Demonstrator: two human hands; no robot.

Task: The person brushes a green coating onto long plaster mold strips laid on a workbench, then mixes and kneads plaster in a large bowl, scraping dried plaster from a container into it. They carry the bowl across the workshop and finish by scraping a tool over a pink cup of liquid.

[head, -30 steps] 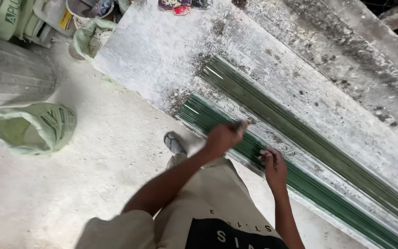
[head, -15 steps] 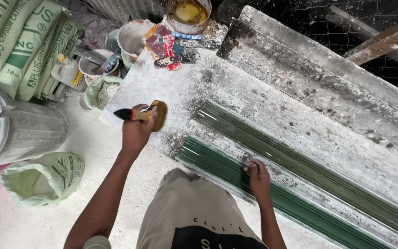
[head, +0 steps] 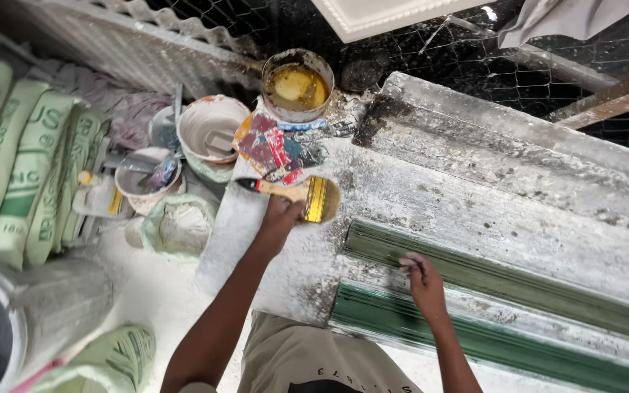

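My left hand (head: pixel 280 217) grips the wooden handle of a wide paintbrush (head: pixel 306 196), whose bristles lie on the white, plaster-crusted bench top (head: pixel 431 189). My right hand (head: pixel 422 279) rests on the end of a long green ribbed mould (head: pixel 489 273) that runs off to the right; its fingers pinch something small and dark that I cannot make out. A tin of yellowish liquid (head: pixel 298 84) stands at the far end of the bench, past a crumpled coloured wrapper (head: pixel 271 145).
White buckets (head: pixel 211 131) and small tubs (head: pixel 143 178) crowd the floor to the left of the bench. Green printed sacks (head: pixel 23 175) are stacked at far left. A grey drum (head: pixel 30 313) stands at lower left. Wire mesh (head: pixel 431 44) lines the back.
My left hand has carried the brush from the green mould up to the far left of the bench. The view has tilted upward. My right hand has stayed on the mould's end.
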